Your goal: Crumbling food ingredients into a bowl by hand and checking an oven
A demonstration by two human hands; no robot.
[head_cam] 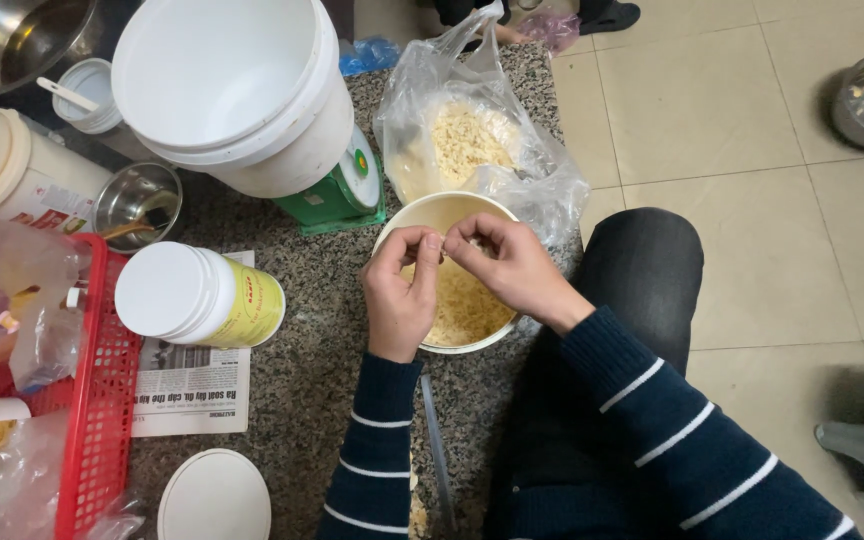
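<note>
Both hands meet over the bowl (392, 222): left hand (399, 292) and right hand (512, 268) pinch something tiny between fingertips; what, I cannot tell. Yellow shreds fill the bowl, bag (472, 140) behind. Bits could drop onto the counter (302, 390).

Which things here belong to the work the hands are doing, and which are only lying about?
In use:
- left hand and right hand, fingertips pinched together in a small grip
- round cream bowl of pale yellow shreds beneath them
- clear plastic bag of the same shreds

Lying about:
- big white plastic bucket
- green kitchen scale
- white-lidded yellow-labelled jar
- red plastic basket
- newspaper
</note>
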